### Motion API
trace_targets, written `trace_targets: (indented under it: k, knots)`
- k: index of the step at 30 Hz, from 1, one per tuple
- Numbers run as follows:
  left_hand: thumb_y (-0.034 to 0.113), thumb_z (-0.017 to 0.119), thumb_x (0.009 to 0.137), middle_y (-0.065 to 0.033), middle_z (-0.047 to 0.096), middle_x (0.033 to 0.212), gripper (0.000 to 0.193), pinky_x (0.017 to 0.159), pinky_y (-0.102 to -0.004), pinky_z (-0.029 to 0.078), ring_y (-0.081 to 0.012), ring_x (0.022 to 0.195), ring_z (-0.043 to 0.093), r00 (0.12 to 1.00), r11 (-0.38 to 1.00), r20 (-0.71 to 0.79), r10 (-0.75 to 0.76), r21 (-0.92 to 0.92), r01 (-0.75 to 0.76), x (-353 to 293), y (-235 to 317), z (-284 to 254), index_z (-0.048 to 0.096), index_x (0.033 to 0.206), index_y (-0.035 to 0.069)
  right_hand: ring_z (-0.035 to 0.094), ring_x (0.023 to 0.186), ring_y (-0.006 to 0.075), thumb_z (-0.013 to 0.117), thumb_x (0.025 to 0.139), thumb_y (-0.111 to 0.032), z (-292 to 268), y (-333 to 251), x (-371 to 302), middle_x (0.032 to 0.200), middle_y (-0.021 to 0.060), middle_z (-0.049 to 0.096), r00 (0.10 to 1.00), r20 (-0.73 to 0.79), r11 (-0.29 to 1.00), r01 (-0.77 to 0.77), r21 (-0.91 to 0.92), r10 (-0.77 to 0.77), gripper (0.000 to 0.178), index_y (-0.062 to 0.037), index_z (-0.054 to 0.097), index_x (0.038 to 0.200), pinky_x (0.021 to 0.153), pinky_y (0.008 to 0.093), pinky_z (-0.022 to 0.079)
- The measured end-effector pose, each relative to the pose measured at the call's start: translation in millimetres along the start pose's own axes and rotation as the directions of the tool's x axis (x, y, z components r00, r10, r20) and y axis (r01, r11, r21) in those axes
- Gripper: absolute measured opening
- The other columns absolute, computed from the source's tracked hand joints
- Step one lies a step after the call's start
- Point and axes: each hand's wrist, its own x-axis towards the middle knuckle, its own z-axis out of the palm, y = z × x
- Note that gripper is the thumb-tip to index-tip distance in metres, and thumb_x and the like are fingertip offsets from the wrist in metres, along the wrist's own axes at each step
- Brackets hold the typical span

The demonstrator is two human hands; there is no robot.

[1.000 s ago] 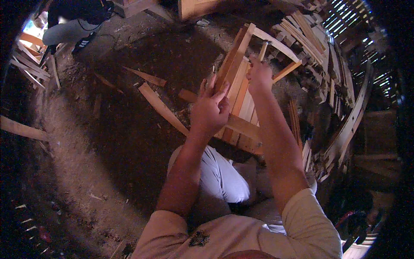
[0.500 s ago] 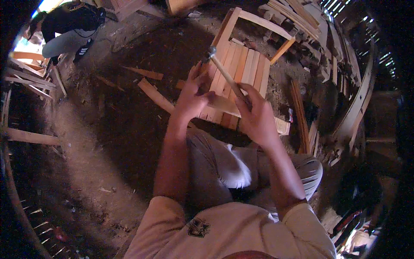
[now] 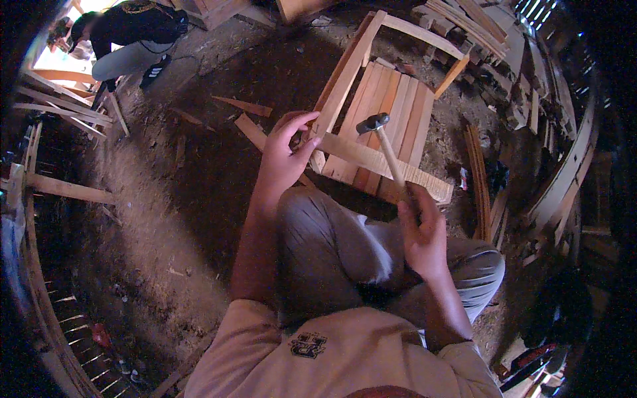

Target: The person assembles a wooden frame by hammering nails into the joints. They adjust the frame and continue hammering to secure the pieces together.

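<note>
In front of my folded legs stands a wooden chair frame (image 3: pixel 342 89) with a slatted seat (image 3: pixel 391 109). A pale flat rail (image 3: pixel 371 158) runs across its near side. My left hand (image 3: pixel 286 151) is closed at the rail's left corner, thumb on the near side and fingers curled over the joint. My right hand (image 3: pixel 423 229) grips the handle of a hammer (image 3: pixel 393 159). The dark hammer head is over the slats, just beyond the rail and apart from the corner. Whether a nail is at that corner cannot be made out.
Loose wood strips (image 3: pixel 242 105) lie on the dirt floor (image 3: pixel 152 212) beyond my left arm. Stacked boards (image 3: pixel 471 30) line the far right, and long thin strips (image 3: pixel 478 179) lie right of the chair. Another person (image 3: pixel 133 40) crouches at the far left near more timber (image 3: pixel 63 106).
The hammer has drawn back from the left corner, toward me and to the right, with my right hand. My left hand has shifted slightly nearer and stays at the corner.
</note>
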Motion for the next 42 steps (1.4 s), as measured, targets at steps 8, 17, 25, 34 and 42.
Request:
trace_targets:
  k: [8,17,25,34,42]
  knots:
    - [-0.002,0.076,0.081,-0.0111,0.065,0.083,0.008,0.066,-0.0328,0.05,-0.0234,0.076,0.063,0.961,0.993,-0.253,0.114,0.067,-0.1,2.7,-19.7,26.0,0.07,0.085,-0.001,0.064,0.112,0.0463,0.059,0.096,-0.005,6.4,-13.1,1.9,0.117,0.0286,0.066,0.996,0.064,0.998,0.062,0.008,-0.062,0.036,0.0046,0.055,0.131,0.094,0.046,0.052]
    - [-0.003,0.077,0.077,-0.0102,0.063,0.077,0.011,0.071,-0.0364,0.047,-0.0277,0.078,0.059,0.928,0.987,-0.338,0.157,0.077,-0.139,3.1,-33.4,33.9,0.067,0.079,0.0,0.063,0.104,0.0509,0.059,0.095,-0.006,28.3,-12.4,20.9,0.113,0.0309,0.066,0.982,0.092,0.982,0.172,-0.08,-0.164,0.037,0.0025,0.056,0.131,0.087,0.0535,0.052]
    - [-0.005,0.076,0.077,-0.011,0.064,0.081,0.011,0.072,-0.0358,0.048,-0.0276,0.08,0.061,0.921,0.988,-0.364,0.14,0.11,-0.106,-1.3,-32.2,35.1,0.066,0.079,-0.001,0.065,0.102,0.0489,0.061,0.094,-0.006,33.7,-18.7,27.3,0.113,0.0299,0.067,0.965,0.075,0.953,0.259,-0.156,-0.25,0.037,0.0012,0.058,0.13,0.09,0.0537,0.052]
    - [-0.005,0.076,0.077,-0.0117,0.064,0.081,0.01,0.071,-0.0359,0.048,-0.0272,0.078,0.06,0.911,0.985,-0.377,0.168,0.107,-0.137,-1.6,-34.7,33.3,0.067,0.08,-0.001,0.066,0.105,0.0465,0.061,0.094,-0.003,40.2,-21.8,28.8,0.114,0.0287,0.067,0.933,0.109,0.887,0.36,-0.288,-0.343,0.037,0.0051,0.059,0.131,0.092,0.048,0.052]
    - [-0.003,0.076,0.08,-0.0113,0.064,0.078,0.008,0.07,-0.0361,0.048,-0.0254,0.076,0.059,0.922,0.986,-0.356,0.153,0.113,-0.12,-1.1,-30.7,30.1,0.068,0.08,-0.001,0.067,0.104,0.045,0.06,0.094,0.0,41.6,-24.4,29.5,0.115,0.0289,0.067,0.94,0.101,0.885,0.34,-0.318,-0.325,0.04,0.0041,0.057,0.133,0.089,0.0478,0.054]
